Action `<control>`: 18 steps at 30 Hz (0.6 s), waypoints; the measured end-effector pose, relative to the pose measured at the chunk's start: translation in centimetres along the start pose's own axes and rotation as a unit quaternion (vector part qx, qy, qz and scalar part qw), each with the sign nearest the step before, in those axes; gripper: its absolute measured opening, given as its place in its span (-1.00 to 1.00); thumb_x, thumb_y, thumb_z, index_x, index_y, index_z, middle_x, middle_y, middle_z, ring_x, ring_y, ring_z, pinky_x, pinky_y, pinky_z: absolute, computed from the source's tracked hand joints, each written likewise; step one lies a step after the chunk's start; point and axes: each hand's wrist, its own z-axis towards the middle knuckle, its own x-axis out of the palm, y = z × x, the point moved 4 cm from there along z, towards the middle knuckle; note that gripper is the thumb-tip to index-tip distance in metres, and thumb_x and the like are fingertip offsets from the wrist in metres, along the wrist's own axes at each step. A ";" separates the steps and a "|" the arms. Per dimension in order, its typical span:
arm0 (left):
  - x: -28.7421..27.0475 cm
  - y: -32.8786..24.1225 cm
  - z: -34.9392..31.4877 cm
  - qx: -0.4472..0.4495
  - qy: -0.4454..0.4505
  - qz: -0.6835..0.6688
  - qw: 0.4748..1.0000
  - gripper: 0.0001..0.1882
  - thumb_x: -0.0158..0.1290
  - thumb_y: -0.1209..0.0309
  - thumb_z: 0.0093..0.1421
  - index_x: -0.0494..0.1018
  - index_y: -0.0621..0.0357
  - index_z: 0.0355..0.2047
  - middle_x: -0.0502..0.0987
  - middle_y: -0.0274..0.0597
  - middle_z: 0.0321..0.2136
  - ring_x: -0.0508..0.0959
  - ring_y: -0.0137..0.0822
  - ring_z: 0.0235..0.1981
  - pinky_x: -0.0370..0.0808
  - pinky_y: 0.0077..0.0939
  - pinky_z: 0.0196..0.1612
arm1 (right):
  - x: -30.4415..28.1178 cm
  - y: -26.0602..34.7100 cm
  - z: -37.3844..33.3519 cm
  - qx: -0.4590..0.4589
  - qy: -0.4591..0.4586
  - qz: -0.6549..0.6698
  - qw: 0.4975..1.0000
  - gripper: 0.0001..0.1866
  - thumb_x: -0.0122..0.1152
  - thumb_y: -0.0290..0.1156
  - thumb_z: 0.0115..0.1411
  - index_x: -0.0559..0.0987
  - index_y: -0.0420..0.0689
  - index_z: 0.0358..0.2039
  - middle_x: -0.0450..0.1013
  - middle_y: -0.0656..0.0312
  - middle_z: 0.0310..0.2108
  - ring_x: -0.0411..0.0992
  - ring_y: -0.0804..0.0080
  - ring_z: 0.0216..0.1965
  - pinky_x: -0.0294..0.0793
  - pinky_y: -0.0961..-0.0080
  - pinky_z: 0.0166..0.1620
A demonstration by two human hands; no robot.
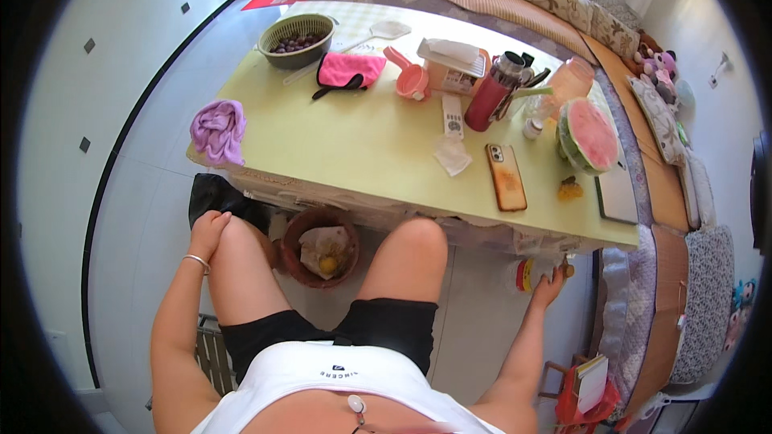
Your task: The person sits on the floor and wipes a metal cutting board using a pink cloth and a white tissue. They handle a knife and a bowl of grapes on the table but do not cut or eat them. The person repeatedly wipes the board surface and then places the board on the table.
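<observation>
My left hand [211, 235] lies on my left knee, fingers stretched out, holding nothing. Low beside the table's right front corner, my right hand [549, 287] is closed at a small yellow-brown thing [568, 270] whose kind I cannot make out. Just left of that hand is a clear container with a red and yellow label [524, 276]; whether they touch is unclear. Between my knees stands a reddish-brown bin [351, 261] with crumpled white paper [322, 243] and a round yellow thing [328, 264] in it.
The pale green table [362, 141] bears a phone [506, 178], cut watermelon [593, 136], red flask [488, 96], remote control [453, 116], pink cloth [351, 70], purple cloth [218, 132] and colander of dark fruit [277, 52]. A red bag [589, 402] stands at right.
</observation>
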 end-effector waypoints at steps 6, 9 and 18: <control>0.6 3.7 0.3 -0.010 0.057 -0.057 0.997 -0.57 0.02 0.11 0.28 0.54 0.32 -0.23 0.60 -0.08 -0.29 0.53 -0.29 -0.21 0.42 -0.42 -0.06 | 1.6 1.4 4.0 0.010 0.065 -0.059 0.996 -0.57 0.10 -0.47 0.07 0.56 -0.19 0.01 0.50 0.01 0.03 0.42 0.12 0.12 0.32 0.35 0.18; 1.3 4.0 0.7 0.007 0.048 -0.079 0.996 -0.54 0.01 0.10 0.30 0.52 0.33 -0.13 0.59 -0.05 -0.20 0.53 -0.27 -0.14 0.40 -0.43 0.00 | 2.3 3.3 1.9 0.024 0.077 -0.175 0.981 -0.60 0.15 -0.44 0.05 0.60 -0.15 -0.05 0.52 -0.05 -0.05 0.47 0.02 0.02 0.40 0.32 0.08; 0.6 3.9 0.3 0.003 0.025 -0.085 0.996 -0.58 0.01 0.15 0.30 0.53 0.35 -0.19 0.61 -0.06 -0.29 0.54 -0.27 -0.23 0.43 -0.43 -0.07 | 6.8 17.5 -7.0 -0.043 0.313 0.039 0.948 -0.74 0.19 -0.32 0.16 0.65 -0.20 -0.22 0.59 0.00 -0.23 0.56 0.13 -0.17 0.50 0.35 -0.09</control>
